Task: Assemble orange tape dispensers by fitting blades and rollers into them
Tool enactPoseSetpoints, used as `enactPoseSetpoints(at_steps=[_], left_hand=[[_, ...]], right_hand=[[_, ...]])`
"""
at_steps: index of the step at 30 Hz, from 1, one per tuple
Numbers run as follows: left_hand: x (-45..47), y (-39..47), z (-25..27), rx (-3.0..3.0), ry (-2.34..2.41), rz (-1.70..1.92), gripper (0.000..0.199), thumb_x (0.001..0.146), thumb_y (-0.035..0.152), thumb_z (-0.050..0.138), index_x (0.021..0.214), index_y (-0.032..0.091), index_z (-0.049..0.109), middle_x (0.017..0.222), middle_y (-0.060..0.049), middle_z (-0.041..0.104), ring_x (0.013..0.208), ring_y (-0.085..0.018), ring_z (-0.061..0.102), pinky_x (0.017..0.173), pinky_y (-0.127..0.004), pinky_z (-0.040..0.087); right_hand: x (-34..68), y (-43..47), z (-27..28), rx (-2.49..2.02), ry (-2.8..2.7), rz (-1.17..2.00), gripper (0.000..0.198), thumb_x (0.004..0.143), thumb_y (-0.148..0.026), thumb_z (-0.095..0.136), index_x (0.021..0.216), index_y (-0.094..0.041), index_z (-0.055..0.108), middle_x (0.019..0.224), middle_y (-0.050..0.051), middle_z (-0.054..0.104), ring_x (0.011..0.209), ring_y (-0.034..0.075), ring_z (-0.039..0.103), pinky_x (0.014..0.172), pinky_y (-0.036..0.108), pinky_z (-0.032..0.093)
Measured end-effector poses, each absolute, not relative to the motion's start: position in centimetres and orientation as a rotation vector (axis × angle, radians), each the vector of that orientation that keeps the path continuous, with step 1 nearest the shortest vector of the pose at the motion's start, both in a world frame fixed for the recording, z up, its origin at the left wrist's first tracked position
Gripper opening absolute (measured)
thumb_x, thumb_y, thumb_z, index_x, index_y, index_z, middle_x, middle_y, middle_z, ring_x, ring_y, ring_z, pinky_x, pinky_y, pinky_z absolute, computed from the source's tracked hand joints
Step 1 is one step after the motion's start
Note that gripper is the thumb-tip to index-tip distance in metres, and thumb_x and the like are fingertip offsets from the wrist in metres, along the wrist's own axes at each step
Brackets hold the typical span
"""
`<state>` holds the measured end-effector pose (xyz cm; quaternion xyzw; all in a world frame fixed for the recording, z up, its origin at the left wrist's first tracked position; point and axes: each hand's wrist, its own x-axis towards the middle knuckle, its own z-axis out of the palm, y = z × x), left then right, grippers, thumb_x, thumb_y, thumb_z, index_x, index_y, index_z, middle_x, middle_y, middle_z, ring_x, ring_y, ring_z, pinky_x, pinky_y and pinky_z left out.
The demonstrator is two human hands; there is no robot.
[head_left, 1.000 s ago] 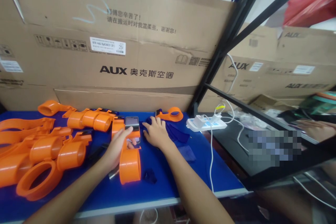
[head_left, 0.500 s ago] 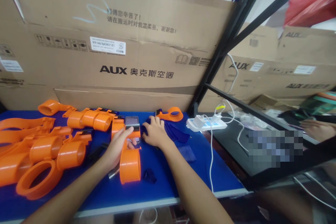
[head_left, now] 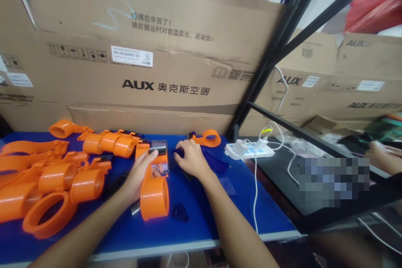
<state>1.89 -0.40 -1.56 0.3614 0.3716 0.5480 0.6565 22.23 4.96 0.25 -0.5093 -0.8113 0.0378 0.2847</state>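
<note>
My left hand (head_left: 141, 176) is closed around an orange plastic tape dispenser (head_left: 154, 197), whose wide ring hangs toward me. A dark strip crosses its upper end, under my thumb. My right hand (head_left: 191, 158), fingers curled down, pinches a small dark blue piece (head_left: 178, 151) at the table; most of it is hidden. More dark blue pieces (head_left: 215, 160) lie right of that hand, and one small dark blue piece (head_left: 180, 212) lies nearer me. A phone (head_left: 160, 145) lies behind the held dispenser, partly covered by it.
Several orange tape dispensers (head_left: 56, 176) crowd the left of the blue table (head_left: 201, 226); another orange dispenser (head_left: 211, 138) lies at the back. A white power strip (head_left: 249, 150) with cables stands at right by a black rack post (head_left: 266, 71). Cardboard boxes (head_left: 176, 113) wall the back. Another person's hand (head_left: 385, 157) shows at right.
My right hand's fingers have drawn together from a spread pose, onto the dark blue piece. My left hand still holds the dispenser, tilted slightly. The view has shifted a little.
</note>
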Motion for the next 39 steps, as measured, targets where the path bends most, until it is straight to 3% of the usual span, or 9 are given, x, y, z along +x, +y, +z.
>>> enactPoseSetpoints(at_steps=[3,7,9,12,17,21,28,34,39], left_hand=[[1.8,-0.5,-1.3,0.863,0.848,1.245,0.044,0.077,0.055,0.082,0.091,0.018,0.061,0.068,0.000,0.068,0.046,-0.012,0.061,0.047,-0.022,0.049],[1.6,-0.3,-1.5,0.925,0.916,1.258,0.045,0.073,0.049,0.086,0.095,0.017,0.064,0.070,-0.001,0.069,0.045,-0.014,0.062,0.045,-0.024,0.049],[1.4,-0.1,-1.7,0.963,0.928,1.281,0.044,0.073,0.047,0.086,0.097,0.017,0.065,0.075,-0.004,0.072,0.046,-0.015,0.063,0.044,-0.025,0.049],[1.0,0.0,-1.5,1.033,0.927,1.327,0.044,0.075,0.043,0.084,0.105,0.017,0.065,0.077,-0.004,0.073,0.048,-0.016,0.065,0.046,-0.025,0.050],[0.5,-0.2,-0.5,1.080,0.913,1.337,0.043,0.076,0.037,0.083,0.112,0.018,0.067,0.072,-0.002,0.073,0.043,-0.015,0.063,0.047,-0.026,0.051],[0.3,-0.1,-0.5,1.068,0.920,1.346,0.039,0.074,0.033,0.083,0.107,0.017,0.070,0.070,-0.003,0.072,0.042,-0.015,0.062,0.048,-0.026,0.051],[-0.3,0.5,-0.6,1.158,0.944,1.368,0.032,0.080,0.035,0.078,0.105,0.017,0.069,0.071,-0.003,0.073,0.044,-0.015,0.063,0.055,-0.029,0.054],[-0.4,0.6,-0.8,1.254,0.980,1.355,0.028,0.084,0.035,0.074,0.104,0.017,0.068,0.066,-0.001,0.069,0.045,-0.016,0.063,0.053,-0.027,0.051],[-0.5,0.8,-1.1,1.258,0.965,1.359,0.027,0.085,0.034,0.074,0.104,0.017,0.066,0.076,-0.003,0.073,0.045,-0.014,0.063,0.050,-0.025,0.049]], right_hand=[[21.8,5.0,0.4,-1.143,-1.891,0.452,0.017,0.089,-0.037,0.067,0.095,-0.021,0.064,0.079,0.000,0.065,0.069,0.018,0.058,0.067,0.030,0.047],[20.5,4.4,0.4,-0.887,-1.594,0.881,0.029,0.085,-0.043,0.075,0.097,-0.022,0.060,0.075,-0.002,0.066,0.059,0.014,0.060,0.056,0.027,0.050],[19.9,3.9,0.6,-0.804,-1.488,1.031,0.032,0.082,-0.044,0.079,0.093,-0.023,0.058,0.077,-0.001,0.069,0.061,0.016,0.065,0.059,0.028,0.055],[19.4,3.2,1.1,-0.719,-1.394,1.135,0.031,0.082,-0.044,0.080,0.090,-0.022,0.059,0.090,0.003,0.074,0.077,0.020,0.073,0.075,0.037,0.062],[19.1,2.7,1.4,-0.720,-1.443,0.901,0.022,0.083,-0.042,0.080,0.086,-0.022,0.070,0.099,0.007,0.072,0.090,0.022,0.069,0.077,0.036,0.059],[18.6,2.6,0.6,-0.775,-1.476,0.588,0.017,0.083,-0.039,0.080,0.083,-0.022,0.076,0.079,0.002,0.061,0.071,0.016,0.058,0.067,0.031,0.052],[17.1,1.2,-0.7,-0.871,-1.499,0.637,0.014,0.089,-0.036,0.073,0.092,-0.022,0.073,0.079,0.003,0.072,0.069,0.019,0.066,0.065,0.031,0.055],[17.0,0.4,-0.1,-0.911,-1.608,0.516,0.010,0.087,-0.031,0.074,0.088,-0.022,0.071,0.074,0.001,0.071,0.063,0.017,0.065,0.064,0.030,0.054],[17.0,0.4,0.0,-0.907,-1.639,0.463,0.010,0.088,-0.031,0.074,0.089,-0.022,0.070,0.071,0.000,0.070,0.063,0.017,0.066,0.064,0.030,0.055]])
